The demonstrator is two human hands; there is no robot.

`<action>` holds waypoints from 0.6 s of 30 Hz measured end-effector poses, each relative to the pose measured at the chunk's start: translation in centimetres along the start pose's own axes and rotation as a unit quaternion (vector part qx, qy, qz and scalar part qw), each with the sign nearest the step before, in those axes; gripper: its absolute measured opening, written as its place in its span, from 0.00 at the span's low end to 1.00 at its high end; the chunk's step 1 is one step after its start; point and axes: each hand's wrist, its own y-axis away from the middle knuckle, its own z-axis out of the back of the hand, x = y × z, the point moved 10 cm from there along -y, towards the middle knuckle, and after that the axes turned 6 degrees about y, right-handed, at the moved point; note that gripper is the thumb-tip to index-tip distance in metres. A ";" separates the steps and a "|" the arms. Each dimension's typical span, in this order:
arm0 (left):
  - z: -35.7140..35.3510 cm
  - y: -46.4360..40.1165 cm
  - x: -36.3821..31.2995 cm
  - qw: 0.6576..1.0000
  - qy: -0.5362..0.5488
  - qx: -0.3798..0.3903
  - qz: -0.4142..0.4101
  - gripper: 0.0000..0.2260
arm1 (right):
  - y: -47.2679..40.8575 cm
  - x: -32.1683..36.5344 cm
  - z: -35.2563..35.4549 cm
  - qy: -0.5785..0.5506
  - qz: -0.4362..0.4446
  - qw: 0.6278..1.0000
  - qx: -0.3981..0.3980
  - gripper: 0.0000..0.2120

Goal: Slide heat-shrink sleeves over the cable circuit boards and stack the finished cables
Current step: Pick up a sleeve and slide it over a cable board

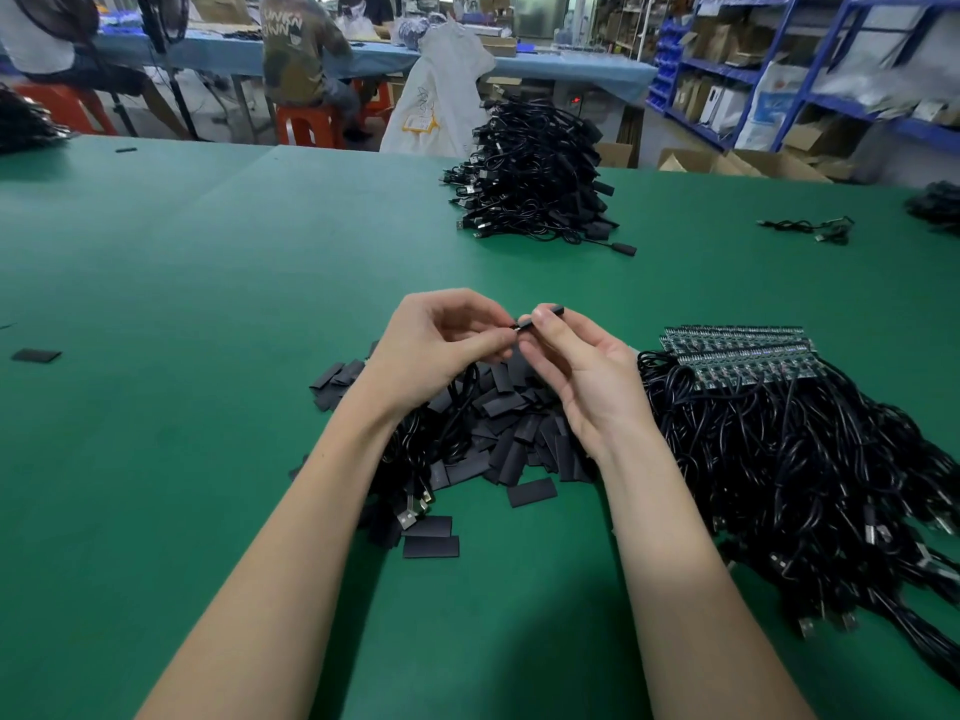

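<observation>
Over a green tabletop point(156, 304), left hand point(441, 345) and right hand point(582, 366) pinch one sleeve point(548, 310) between them. Finished cables point(530, 168) are stacked beyond; many unsleeved cables point(805, 459) remain at right.

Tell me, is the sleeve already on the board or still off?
Cannot tell. The right hand pinches the sleeve at the left hand's fingertips; no board shows.
</observation>
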 end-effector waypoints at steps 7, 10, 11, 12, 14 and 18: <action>0.0 0.0 -0.2 1.000 0.000 -0.020 -0.019 0.03 | 0.1 0.7 -0.3 0.024 0.020 0.999 0.012 0.03; -0.2 -0.1 -0.3 1.000 0.001 -0.013 -0.023 0.03 | 0.2 1.1 -0.3 0.036 0.032 0.999 0.013 0.05; -0.3 -0.2 -0.3 1.000 0.004 -0.010 -0.023 0.03 | 0.3 1.2 -0.3 0.038 0.037 0.999 0.011 0.05; -0.3 -0.2 -0.2 1.000 0.005 -0.008 -0.020 0.04 | 0.3 1.3 -0.3 0.042 0.044 0.998 0.008 0.06; -0.2 -0.2 0.1 1.000 0.008 -0.009 -0.008 0.06 | 0.4 1.7 -0.3 0.054 0.067 0.996 -0.003 0.11; -0.2 -0.2 0.5 1.000 0.008 -0.017 -0.002 0.04 | 0.5 2.1 -0.2 0.066 0.104 0.992 -0.028 0.13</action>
